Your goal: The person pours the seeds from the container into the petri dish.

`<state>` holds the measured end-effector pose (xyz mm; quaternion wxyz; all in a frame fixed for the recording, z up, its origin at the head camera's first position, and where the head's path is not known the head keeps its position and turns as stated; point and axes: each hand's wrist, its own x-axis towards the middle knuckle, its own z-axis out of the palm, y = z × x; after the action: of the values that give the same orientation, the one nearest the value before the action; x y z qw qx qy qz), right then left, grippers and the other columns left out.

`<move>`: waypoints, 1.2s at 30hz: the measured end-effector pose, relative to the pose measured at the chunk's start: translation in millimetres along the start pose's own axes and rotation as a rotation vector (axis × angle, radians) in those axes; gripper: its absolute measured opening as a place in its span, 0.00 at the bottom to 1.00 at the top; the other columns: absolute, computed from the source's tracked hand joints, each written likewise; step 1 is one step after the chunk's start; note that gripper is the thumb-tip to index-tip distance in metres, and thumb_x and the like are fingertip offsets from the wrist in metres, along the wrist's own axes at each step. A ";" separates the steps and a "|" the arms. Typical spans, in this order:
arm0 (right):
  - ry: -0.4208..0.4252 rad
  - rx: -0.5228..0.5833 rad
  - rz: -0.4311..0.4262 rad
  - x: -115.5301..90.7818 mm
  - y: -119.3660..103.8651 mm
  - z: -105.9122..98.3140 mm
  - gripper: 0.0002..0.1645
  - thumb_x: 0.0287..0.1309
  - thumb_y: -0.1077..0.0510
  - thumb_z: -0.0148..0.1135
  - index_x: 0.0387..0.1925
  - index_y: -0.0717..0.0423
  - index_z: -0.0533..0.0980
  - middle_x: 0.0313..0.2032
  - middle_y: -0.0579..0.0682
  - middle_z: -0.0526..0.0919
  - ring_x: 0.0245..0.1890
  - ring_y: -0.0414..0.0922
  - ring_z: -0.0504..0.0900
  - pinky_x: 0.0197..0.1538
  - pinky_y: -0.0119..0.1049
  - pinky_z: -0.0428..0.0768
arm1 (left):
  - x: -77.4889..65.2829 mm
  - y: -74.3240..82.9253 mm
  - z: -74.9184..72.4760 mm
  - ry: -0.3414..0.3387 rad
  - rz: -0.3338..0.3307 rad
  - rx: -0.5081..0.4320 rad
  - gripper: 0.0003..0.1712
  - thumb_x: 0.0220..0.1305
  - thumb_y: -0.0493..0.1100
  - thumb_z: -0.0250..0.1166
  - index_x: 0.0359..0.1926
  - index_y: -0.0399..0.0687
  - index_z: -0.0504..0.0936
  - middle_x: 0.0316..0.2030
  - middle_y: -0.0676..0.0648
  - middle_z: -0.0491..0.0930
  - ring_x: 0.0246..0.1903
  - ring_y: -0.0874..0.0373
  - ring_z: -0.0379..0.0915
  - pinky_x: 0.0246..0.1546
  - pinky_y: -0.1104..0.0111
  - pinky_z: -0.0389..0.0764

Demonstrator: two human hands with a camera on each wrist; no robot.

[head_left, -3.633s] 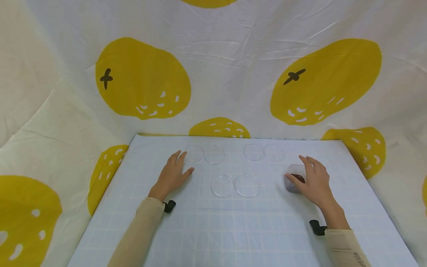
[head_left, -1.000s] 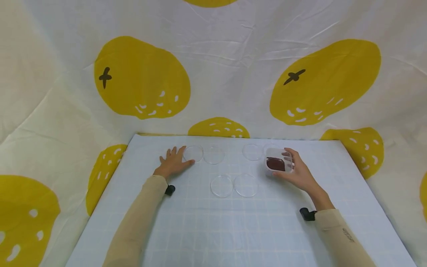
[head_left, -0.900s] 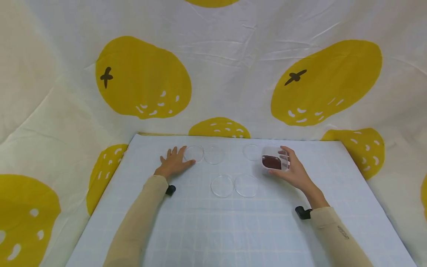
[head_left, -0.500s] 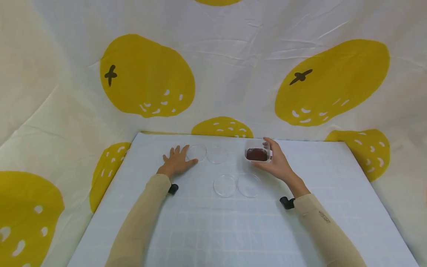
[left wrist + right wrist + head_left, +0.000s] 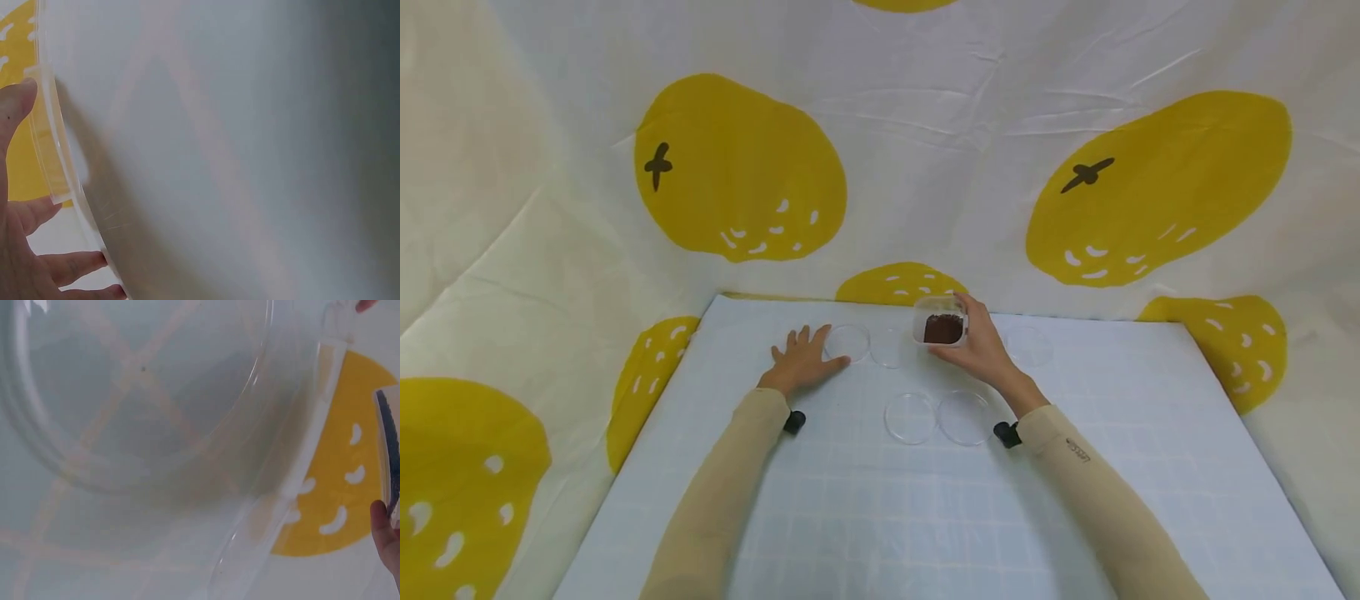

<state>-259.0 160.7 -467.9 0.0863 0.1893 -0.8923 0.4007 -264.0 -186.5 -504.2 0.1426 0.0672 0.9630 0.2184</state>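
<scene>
A clear, rounded-square plastic container [image 5: 920, 325] with dark brown grainy contents [image 5: 943, 330] is held over the far side of a pale checked tabletop [image 5: 880, 517]; the right hand [image 5: 983, 346] has its grip clamped round it. The left hand [image 5: 805, 360], fingers spread apart, touches the rim of a transparent round dish [image 5: 848, 344]. Similar dishes [image 5: 910, 418] lie nearby; a white fruit-printed cloth [image 5: 925, 167] hangs behind.

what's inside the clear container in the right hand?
A dark brown mass shows inside the clear container. Anything beneath that mass is covered, and the right hand hides part of one side, so contents there can't be confirmed.
</scene>
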 end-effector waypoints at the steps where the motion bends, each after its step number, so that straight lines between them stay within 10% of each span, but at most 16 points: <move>1: -0.004 -0.013 -0.006 3.8 -1.0 3.1 0.63 0.46 0.49 0.82 0.74 0.62 0.54 0.69 0.63 0.61 0.68 0.58 0.62 0.69 0.57 0.62 | -0.8 0.5 -1.1 -0.001 -0.001 -0.003 0.54 0.64 0.75 0.55 0.79 0.53 0.49 0.75 0.29 0.43 0.73 0.26 0.31 0.61 0.26 0.34; 36: -0.047 -0.552 -0.379 65.7 -40.0 76.0 0.58 0.44 0.55 0.82 0.71 0.61 0.58 0.61 0.66 0.68 0.62 0.62 0.66 0.63 0.56 0.68 | 0.8 1.3 -2.2 0.009 -0.008 0.006 0.53 0.63 0.75 0.57 0.79 0.54 0.52 0.75 0.29 0.47 0.72 0.26 0.36 0.61 0.26 0.39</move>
<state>-303.0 61.9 -471.0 0.1866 0.3305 -0.9179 0.1161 -265.3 -186.2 -501.9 0.1391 0.0631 0.9645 0.2154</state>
